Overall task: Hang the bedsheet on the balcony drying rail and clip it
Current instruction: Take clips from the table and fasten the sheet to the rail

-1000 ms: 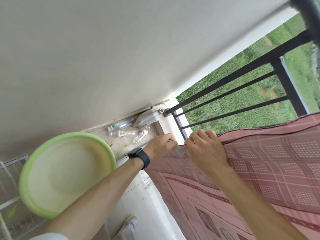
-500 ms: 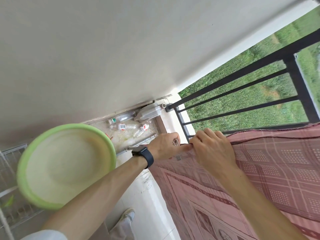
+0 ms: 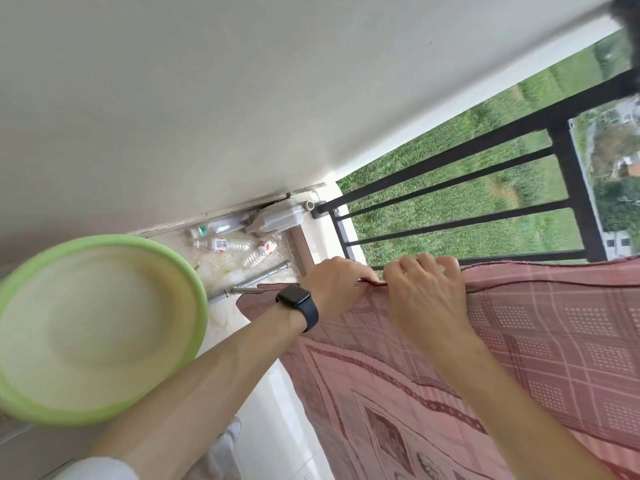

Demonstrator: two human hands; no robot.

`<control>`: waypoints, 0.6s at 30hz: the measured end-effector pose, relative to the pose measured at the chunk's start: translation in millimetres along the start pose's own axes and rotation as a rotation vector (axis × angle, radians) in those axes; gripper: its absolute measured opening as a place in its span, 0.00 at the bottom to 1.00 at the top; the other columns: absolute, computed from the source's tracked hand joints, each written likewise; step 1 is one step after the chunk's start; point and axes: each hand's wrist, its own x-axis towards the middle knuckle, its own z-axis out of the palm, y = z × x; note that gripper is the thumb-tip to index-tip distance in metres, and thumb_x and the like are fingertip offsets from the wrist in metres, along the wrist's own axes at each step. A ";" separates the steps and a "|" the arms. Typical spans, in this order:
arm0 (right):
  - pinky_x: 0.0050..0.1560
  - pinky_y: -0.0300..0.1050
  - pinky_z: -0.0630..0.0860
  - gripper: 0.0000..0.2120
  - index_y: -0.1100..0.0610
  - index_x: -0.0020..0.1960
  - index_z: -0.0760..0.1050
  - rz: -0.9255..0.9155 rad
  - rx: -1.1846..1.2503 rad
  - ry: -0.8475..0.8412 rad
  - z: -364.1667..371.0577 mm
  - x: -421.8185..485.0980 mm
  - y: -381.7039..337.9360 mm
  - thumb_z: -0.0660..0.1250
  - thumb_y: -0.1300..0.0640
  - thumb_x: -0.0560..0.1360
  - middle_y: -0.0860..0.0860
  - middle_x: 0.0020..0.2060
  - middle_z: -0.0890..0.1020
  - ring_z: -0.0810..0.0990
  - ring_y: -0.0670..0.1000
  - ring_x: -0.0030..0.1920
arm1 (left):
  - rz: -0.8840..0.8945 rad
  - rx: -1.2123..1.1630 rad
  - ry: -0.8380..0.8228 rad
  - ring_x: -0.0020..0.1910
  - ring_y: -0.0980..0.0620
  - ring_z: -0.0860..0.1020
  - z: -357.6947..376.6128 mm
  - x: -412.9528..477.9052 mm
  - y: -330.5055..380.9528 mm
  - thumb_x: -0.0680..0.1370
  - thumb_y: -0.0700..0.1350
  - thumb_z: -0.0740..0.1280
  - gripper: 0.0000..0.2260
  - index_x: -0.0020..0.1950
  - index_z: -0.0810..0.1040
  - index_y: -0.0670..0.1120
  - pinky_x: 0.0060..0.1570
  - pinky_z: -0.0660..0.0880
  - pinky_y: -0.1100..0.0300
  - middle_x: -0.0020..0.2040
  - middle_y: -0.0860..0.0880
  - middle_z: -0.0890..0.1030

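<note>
**Clipping step, about to begin**

The bedsheet [image 3: 519, 341] hangs over the railing [image 3: 485, 143]. At the railing's covered bar, the right hand [image 3: 426, 299] curls its fingers over the hem. The left hand [image 3: 332, 282] pinches the corner beside it. Nothing visibly fastens it yet, so clipping here probably comes next.

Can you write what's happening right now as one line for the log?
step: hanging | left hand: pinches bedsheet edge | right hand: grips bedsheet top | clip: none seen
</note>
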 end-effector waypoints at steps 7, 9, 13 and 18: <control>0.69 0.59 0.60 0.10 0.49 0.55 0.77 0.135 -0.070 -0.203 -13.7 13.1 -3.2 0.63 0.46 0.80 0.48 0.55 0.80 0.75 0.54 0.61 | -0.005 -0.047 0.139 0.42 0.51 0.82 14.0 0.3 -26.2 0.77 0.62 0.57 0.18 0.54 0.84 0.58 0.40 0.79 0.53 0.44 0.53 0.85; 0.68 0.57 0.62 0.05 0.50 0.52 0.77 0.110 -0.054 -0.185 -9.7 21.7 -10.2 0.63 0.52 0.81 0.47 0.48 0.80 0.76 0.52 0.56 | 0.014 -0.031 0.143 0.43 0.51 0.82 13.2 4.3 -30.3 0.78 0.62 0.59 0.16 0.54 0.83 0.60 0.40 0.79 0.53 0.45 0.54 0.85; 0.63 0.53 0.67 0.06 0.53 0.51 0.78 0.071 0.006 -0.106 0.6 31.1 -17.4 0.63 0.60 0.80 0.48 0.46 0.81 0.78 0.51 0.51 | -0.064 -0.095 0.109 0.44 0.56 0.80 1.9 9.0 -27.3 0.77 0.60 0.66 0.09 0.52 0.82 0.60 0.43 0.78 0.55 0.46 0.58 0.84; 0.54 0.55 0.76 0.06 0.57 0.46 0.81 0.033 -0.006 -0.057 22.7 22.1 -11.9 0.74 0.63 0.70 0.51 0.40 0.84 0.81 0.53 0.43 | -0.510 -0.815 0.038 0.37 0.52 0.75 -10.8 -6.5 -50.4 0.70 0.52 0.68 0.15 0.55 0.73 0.50 0.49 0.75 0.53 0.49 0.47 0.78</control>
